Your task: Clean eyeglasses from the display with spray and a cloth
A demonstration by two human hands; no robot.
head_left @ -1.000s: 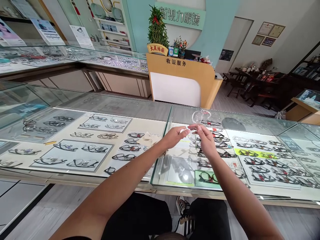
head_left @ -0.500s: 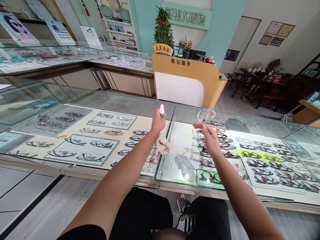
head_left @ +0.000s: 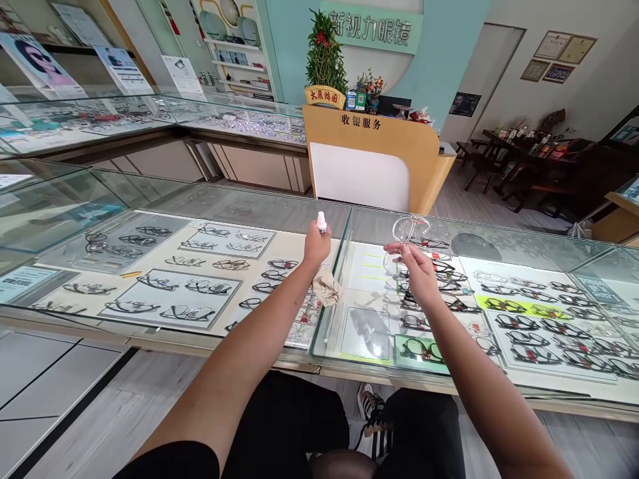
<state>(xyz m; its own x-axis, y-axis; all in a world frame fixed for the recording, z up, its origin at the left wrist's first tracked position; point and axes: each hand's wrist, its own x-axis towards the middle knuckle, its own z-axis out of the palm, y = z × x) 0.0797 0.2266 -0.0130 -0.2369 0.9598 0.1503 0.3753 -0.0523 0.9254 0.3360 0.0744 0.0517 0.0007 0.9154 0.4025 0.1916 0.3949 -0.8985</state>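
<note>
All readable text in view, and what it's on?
"新视力眼镜": green wall sign
"大展鸿图": plant pot's front plaque
"收银服务": wooden counter
Too small or blurred: posters, wall certificates, code cards, blue-grey display card.

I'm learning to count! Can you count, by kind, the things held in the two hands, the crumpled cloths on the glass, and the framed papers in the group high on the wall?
Clear glasses, in the right hand: 1
White-capped bottle, in the left hand: 1
Crumpled cloth: 1
Framed papers: 4
Total: 7
</note>
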